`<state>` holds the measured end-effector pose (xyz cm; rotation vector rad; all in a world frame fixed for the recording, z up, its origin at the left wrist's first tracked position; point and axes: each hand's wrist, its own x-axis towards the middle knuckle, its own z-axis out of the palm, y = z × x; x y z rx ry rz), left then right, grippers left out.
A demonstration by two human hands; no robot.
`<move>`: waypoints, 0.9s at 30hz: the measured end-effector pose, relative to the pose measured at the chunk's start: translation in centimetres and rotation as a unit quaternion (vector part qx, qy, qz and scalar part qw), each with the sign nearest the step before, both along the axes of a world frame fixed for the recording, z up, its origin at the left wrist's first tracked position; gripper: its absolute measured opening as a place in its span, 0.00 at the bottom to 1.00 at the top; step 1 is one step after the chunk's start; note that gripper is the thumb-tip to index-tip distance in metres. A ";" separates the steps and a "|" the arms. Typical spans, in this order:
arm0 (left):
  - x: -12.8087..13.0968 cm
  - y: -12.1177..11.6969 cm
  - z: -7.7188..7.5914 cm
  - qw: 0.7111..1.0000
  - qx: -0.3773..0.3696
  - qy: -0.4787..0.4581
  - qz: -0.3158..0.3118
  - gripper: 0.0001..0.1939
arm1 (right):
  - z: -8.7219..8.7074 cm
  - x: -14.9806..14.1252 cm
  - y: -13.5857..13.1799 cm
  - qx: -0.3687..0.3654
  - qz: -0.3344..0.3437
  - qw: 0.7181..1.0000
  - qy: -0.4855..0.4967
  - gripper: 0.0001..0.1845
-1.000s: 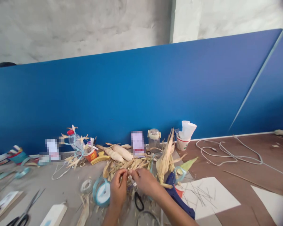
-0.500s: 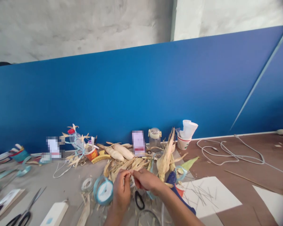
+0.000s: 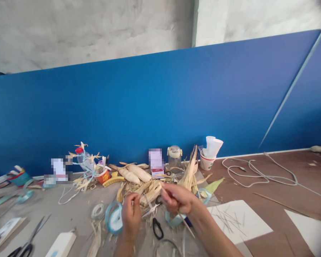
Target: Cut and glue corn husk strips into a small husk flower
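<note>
My left hand (image 3: 131, 211) is closed, fingers curled together; what they hold, if anything, is too small to make out. My right hand (image 3: 178, 198) is closed on a thin pale strip (image 3: 187, 226), perhaps of corn husk, whose lower end sticks out beneath the palm. The hands are apart. Between them lie scissors (image 3: 157, 228) with black handles, blades partly showing. Behind the hands spreads a heap of dry corn husks (image 3: 153, 191). Beside my left hand is a roll of light-blue ribbon (image 3: 115, 219); another ribbon loop (image 3: 173, 219) lies below my right hand.
A white paper (image 3: 240, 221) with thin wires lies at right, near a white cable (image 3: 259, 176). Along the blue partition (image 3: 149, 107) stand a clear jar (image 3: 174, 159), a paper cup (image 3: 207, 163) and a bottle wound with ribbon (image 3: 84, 160). More scissors (image 3: 33, 235) lie at left.
My hands were together at the fingertips and have moved apart, the right one going right and slightly up. The scissor blades and the strip in my right hand have come into sight.
</note>
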<state>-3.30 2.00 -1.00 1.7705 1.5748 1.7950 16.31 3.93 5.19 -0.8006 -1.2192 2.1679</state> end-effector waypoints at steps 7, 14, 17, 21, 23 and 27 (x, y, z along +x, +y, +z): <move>0.7 0.3 1.8 0.970 -0.129 -0.173 -0.107 0.13 | 0.7 -0.8 -0.1 0.129 -0.156 0.947 -0.251 0.31; 2.2 -0.6 1.8 0.973 -0.139 -0.125 -0.136 0.09 | 0.5 -3.5 -0.6 0.211 -0.168 0.893 -0.360 0.29; 2.2 -0.5 1.5 0.978 -0.144 -0.108 -0.106 0.09 | 0.2 -3.7 -0.7 0.213 -0.158 0.896 -0.357 0.29; 1.9 -0.5 1.2 0.986 -0.130 -0.070 -0.078 0.10 | -0.4 -4.0 -0.9 0.192 -0.141 0.920 -0.311 0.29; 1.7 -0.5 1.1 0.990 -0.111 -0.051 -0.073 0.11 | -0.3 -3.6 -0.9 0.142 -0.114 0.945 -0.272 0.29; 0.8 0.2 1.0 0.991 -0.103 -0.072 -0.045 0.12 | 1.0 -1.0 -0.4 0.017 -0.110 0.988 -0.103 0.28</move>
